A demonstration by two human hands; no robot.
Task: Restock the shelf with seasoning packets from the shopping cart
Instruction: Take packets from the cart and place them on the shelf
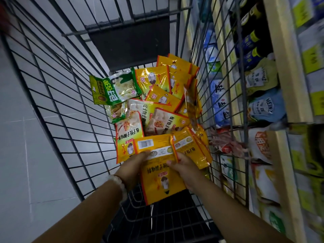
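While more packets lie piled in the wire shopping cart [57, 95], my left hand [133, 165] and right hand [187, 168] each grip yellow seasoning packets [157, 179].

Glossy yellow seasoning packets [163, 109] heaped in the wire shopping cart [57, 95], beside the stocked shelf [284, 67].

The left hand [133, 168] and right hand [184, 168] have their fingers tucked behind the yellow packets [161, 174], so each grip is only partly seen. The lower packets in the pile [154, 106] are covered by those on top. The shelf [284, 67] at right is smeared with blur and cut by the edge; most labels there cannot be read. Both forearms run out of the bottom edge.
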